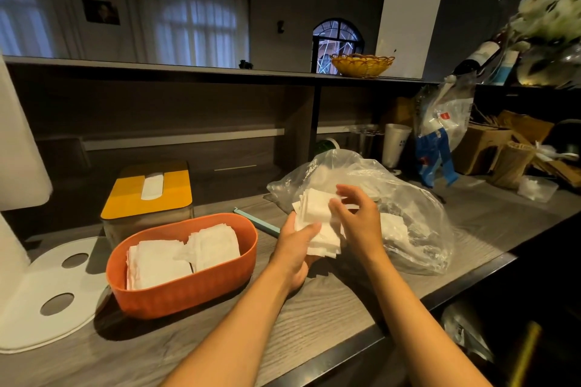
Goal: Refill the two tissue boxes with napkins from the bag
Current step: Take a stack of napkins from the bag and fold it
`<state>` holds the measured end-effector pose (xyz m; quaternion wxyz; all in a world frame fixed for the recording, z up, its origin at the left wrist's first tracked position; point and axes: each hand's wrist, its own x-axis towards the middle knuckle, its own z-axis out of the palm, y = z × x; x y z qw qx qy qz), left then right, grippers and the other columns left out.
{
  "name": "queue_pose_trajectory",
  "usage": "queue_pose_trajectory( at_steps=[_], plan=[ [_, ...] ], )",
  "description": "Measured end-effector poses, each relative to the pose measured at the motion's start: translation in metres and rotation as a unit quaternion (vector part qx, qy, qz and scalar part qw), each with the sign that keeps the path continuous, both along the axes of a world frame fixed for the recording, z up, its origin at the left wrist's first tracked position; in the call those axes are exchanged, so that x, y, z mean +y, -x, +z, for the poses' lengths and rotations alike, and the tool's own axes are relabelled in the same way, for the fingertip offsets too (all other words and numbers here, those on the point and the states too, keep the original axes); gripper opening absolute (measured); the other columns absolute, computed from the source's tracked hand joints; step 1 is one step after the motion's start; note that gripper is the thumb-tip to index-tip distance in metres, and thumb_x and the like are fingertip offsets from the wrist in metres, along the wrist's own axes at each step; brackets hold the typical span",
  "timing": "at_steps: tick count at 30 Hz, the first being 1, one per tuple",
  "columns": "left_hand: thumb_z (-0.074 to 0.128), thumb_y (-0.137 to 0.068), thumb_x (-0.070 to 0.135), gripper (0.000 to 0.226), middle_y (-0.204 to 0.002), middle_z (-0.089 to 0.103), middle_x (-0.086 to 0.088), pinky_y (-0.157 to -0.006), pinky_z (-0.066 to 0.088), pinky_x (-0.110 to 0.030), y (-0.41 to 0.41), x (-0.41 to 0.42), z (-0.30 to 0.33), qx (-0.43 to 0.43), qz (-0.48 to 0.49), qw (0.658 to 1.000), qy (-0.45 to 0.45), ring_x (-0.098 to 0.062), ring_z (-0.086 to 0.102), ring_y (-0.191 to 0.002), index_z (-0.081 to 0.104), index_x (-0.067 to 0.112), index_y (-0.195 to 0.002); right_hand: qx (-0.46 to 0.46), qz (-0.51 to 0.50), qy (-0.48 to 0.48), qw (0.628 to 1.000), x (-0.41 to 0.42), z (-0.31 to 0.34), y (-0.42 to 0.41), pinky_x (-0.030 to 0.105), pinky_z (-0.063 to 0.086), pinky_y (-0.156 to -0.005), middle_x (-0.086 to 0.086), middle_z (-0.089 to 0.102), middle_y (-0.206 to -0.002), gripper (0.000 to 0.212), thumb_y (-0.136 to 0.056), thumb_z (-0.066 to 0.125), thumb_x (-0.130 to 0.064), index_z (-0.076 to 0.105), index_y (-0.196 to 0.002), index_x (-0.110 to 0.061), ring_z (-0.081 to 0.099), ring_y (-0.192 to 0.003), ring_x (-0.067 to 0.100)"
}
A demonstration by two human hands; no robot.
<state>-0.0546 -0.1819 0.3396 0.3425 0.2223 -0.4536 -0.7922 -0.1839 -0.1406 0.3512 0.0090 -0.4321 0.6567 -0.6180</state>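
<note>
Head view: at centre right of the frame, the left hand [298, 240] cradles a fanned stack of white paper napkins [317, 220] from beneath, thumb clamped over its near edge, likely to square it up. The right hand [355, 214] hovers over it with fingers loose and apart. Just behind lies the crumpled clear plastic bag [408, 217] on the grey wood-grain counter [314, 302]. The oval orange tissue box [185, 264], lower left, lies lengthwise left to right, part filled; behind it stands the closed yellow-lidded tissue box [151, 195].

open box [188, 280] front-left, napkins [157, 264] in it | lidded box [147, 195] behind | bag [393, 198] right
</note>
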Motion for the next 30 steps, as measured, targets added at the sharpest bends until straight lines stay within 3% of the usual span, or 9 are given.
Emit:
queue_pose_trajectory(
  at_steps=[4, 7, 9, 13, 16, 19, 24, 30],
  plan=[
    [0.06, -0.092, 0.008, 0.042, -0.119, 0.068, -0.01, -0.083, 0.06, -0.043, -0.007, -0.005, 0.003, -0.037, 0.018, 0.994, 0.101, -0.029, 0.068, -0.106, 0.056, 0.028, -0.13, -0.076, 0.081, -0.002, 0.994, 0.002, 0.004, -0.002, 0.02, 0.047, -0.089, -0.011, 0.055, -0.121, 0.042, -0.094, 0.061, -0.029, 0.052, -0.134, -0.02, 0.054, -0.11, 0.004],
    [0.064, -0.078, 0.018, 0.048, -0.116, 0.068, -0.01, -0.086, 0.059, -0.043, -0.014, -0.003, 0.008, -0.059, -0.011, 0.984, 0.168, -0.029, 0.067, -0.106, 0.059, 0.035, -0.123, -0.154, 0.18, -0.024, 0.971, 0.006, 0.006, -0.004, 0.027, 0.057, -0.079, 0.001, 0.065, -0.114, 0.036, -0.088, 0.068, -0.028, 0.06, -0.122, -0.017, 0.066, -0.1, 0.017],
    [0.064, -0.084, 0.015, 0.046, -0.117, 0.066, -0.007, -0.085, 0.059, -0.039, -0.016, 0.001, 0.011, -0.076, -0.014, 0.979, 0.189, -0.026, 0.066, -0.106, 0.055, 0.035, -0.125, -0.163, 0.176, -0.021, 0.971, 0.01, 0.006, -0.005, 0.038, 0.059, -0.08, 0.009, 0.069, -0.11, 0.025, -0.088, 0.07, -0.019, 0.067, -0.112, -0.019, 0.068, -0.099, 0.026],
    [0.064, -0.092, 0.013, 0.046, -0.13, 0.058, -0.005, -0.095, 0.056, -0.047, -0.018, 0.006, 0.016, -0.134, 0.029, 0.975, 0.174, -0.026, 0.06, -0.116, 0.05, 0.032, -0.132, -0.256, 0.113, 0.047, 0.959, 0.02, 0.004, -0.01, 0.044, 0.058, -0.085, 0.008, 0.069, -0.11, 0.021, -0.089, 0.067, -0.011, 0.068, -0.107, -0.021, 0.069, -0.098, 0.026],
    [0.068, -0.092, 0.019, 0.045, -0.126, 0.064, -0.006, -0.084, 0.061, -0.042, -0.026, 0.017, 0.022, -0.128, 0.085, 0.983, 0.102, -0.026, 0.065, -0.111, 0.054, 0.022, -0.134, -0.294, 0.106, 0.081, 0.946, 0.037, 0.0, -0.024, 0.04, 0.056, -0.088, 0.008, 0.07, -0.111, 0.024, -0.09, 0.066, -0.015, 0.064, -0.113, -0.022, 0.069, -0.101, 0.024],
    [0.068, -0.092, 0.019, 0.036, -0.118, 0.067, -0.004, -0.073, 0.06, -0.031, -0.044, 0.035, 0.029, -0.117, 0.122, 0.981, 0.1, -0.023, 0.066, -0.106, 0.059, 0.018, -0.127, -0.327, 0.174, 0.072, 0.926, 0.061, -0.003, -0.043, 0.037, 0.058, -0.084, 0.006, 0.073, -0.109, 0.031, -0.089, 0.064, -0.016, 0.064, -0.119, -0.014, 0.07, -0.101, 0.024],
    [0.066, -0.094, 0.019, 0.027, -0.107, 0.067, 0.006, -0.082, 0.058, -0.029, -0.099, 0.06, 0.029, -0.139, 0.14, 0.961, 0.196, -0.009, 0.063, -0.098, 0.06, 0.023, -0.12, -0.262, 0.25, -0.018, 0.932, 0.096, 0.003, -0.073, 0.031, 0.059, -0.071, 0.013, 0.071, -0.108, 0.023, -0.094, 0.06, -0.014, 0.066, -0.114, -0.007, 0.07, -0.097, 0.025],
    [0.068, -0.093, 0.022, 0.025, -0.108, 0.07, 0.006, -0.086, 0.053, -0.028, -0.157, 0.064, 0.015, -0.217, 0.198, 0.906, 0.305, -0.008, 0.064, -0.1, 0.068, 0.021, -0.117, -0.168, 0.238, -0.064, 0.955, 0.095, -0.001, -0.123, 0.025, 0.057, -0.076, 0.004, 0.073, -0.102, 0.018, -0.093, 0.062, -0.01, 0.068, -0.109, -0.011, 0.07, -0.095, 0.014]
  ],
)
